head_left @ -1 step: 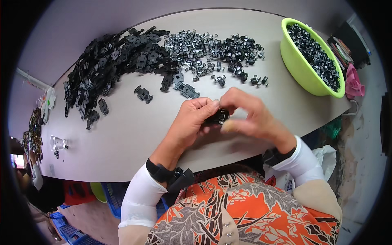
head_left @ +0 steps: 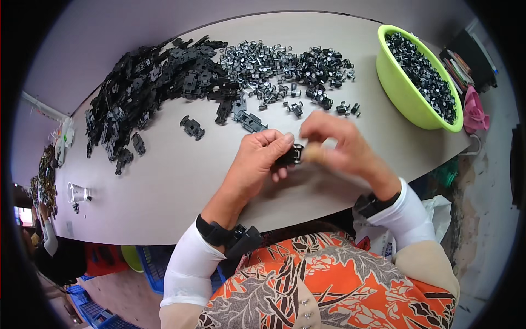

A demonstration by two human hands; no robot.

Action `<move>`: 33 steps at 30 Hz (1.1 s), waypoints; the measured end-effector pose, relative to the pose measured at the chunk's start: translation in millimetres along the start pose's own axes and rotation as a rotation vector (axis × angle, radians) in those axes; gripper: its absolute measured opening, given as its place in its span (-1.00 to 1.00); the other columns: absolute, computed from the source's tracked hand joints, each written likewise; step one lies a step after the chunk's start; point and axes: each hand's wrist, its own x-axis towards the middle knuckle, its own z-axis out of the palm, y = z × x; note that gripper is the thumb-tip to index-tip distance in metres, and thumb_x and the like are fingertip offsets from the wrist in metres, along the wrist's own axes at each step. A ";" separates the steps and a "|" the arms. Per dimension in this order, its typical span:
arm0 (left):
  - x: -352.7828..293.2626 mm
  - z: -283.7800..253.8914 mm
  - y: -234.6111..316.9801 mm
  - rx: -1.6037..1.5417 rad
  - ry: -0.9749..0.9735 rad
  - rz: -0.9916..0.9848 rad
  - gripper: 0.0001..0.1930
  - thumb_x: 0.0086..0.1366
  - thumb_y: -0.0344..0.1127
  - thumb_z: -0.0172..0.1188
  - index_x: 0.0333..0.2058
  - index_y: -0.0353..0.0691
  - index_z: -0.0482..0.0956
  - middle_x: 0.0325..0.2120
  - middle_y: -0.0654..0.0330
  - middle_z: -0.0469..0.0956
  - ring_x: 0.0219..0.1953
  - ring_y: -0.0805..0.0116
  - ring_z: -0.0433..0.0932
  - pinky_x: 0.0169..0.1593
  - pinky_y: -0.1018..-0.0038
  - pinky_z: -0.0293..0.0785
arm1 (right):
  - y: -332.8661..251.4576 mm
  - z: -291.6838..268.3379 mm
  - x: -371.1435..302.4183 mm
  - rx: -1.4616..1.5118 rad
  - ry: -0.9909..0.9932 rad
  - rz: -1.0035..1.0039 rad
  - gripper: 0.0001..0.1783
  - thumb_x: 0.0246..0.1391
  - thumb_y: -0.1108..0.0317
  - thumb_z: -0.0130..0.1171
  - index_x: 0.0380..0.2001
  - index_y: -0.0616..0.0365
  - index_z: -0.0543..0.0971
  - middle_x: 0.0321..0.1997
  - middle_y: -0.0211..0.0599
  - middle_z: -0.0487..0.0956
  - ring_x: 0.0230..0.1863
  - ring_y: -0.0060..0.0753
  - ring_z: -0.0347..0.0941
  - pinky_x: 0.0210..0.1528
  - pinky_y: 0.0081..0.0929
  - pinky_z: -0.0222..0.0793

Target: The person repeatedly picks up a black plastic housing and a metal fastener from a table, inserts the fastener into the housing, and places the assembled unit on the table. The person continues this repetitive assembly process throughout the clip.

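A black toy car chassis [head_left: 289, 158] is pinched in my left hand [head_left: 257, 157], thumb on top and the other fingers curled beneath. Its right end sticks out past the thumb, with small metallic-looking parts on it. My right hand [head_left: 346, 143] hovers just right of that end, index finger bent and thumb apart from it. The thumb is blurred, and I see nothing held between them. Beyond my hands lie a dark grey chassis [head_left: 250, 122] and another loose chassis [head_left: 192, 127]. A few wheel-and-axle sets [head_left: 295, 109] lie above my right hand.
A large heap of black chassis [head_left: 142, 82] covers the far left of the table [head_left: 148, 208]. Beside it spreads a pile of wheel sets [head_left: 263, 63]. A lime-green basin [head_left: 392, 82] full of wheels stands at right. A clear cup [head_left: 78, 192] lies at far left; another person's arm [head_left: 50, 238] shows beyond.
My right hand has drawn slightly right, away from the chassis end, and its thumb and index finger no longer touch it. My left hand keeps its grip almost in place.
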 end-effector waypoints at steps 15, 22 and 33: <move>7.3 -14.9 3.7 -0.140 0.083 -0.086 -0.73 0.30 -0.20 0.12 -0.21 -0.32 0.46 -0.41 0.01 0.57 -0.55 0.31 0.61 -0.51 0.52 0.60 | 5.2 -15.7 23.9 0.135 -0.013 0.583 -0.91 -0.17 0.48 0.14 -0.59 0.31 0.52 -0.68 -0.39 0.46 -0.67 -0.64 0.38 -0.67 -0.59 0.28; 6.5 -11.1 5.8 -0.214 0.058 -0.102 -0.64 0.32 -0.10 0.07 -0.26 -0.37 0.43 -0.44 0.00 0.55 -0.54 0.25 0.61 -0.51 0.48 0.60 | 11.3 -17.3 5.9 -0.143 -0.001 0.373 -0.86 -0.16 0.51 0.11 -0.42 0.30 0.50 -0.50 -0.36 0.45 -0.59 -0.50 0.42 -0.57 -0.50 0.34; 8.9 -8.6 3.4 -0.365 -0.024 -0.176 -0.37 0.36 0.13 -0.14 -0.12 -0.51 0.37 -0.26 -0.14 0.51 -0.23 0.01 0.60 -0.18 0.26 0.61 | -7.0 -0.8 4.1 -0.294 0.046 -0.097 -0.85 -0.18 0.64 0.10 -0.45 0.24 0.47 -0.38 -0.19 0.44 -0.45 -0.15 0.44 -0.43 -0.34 0.37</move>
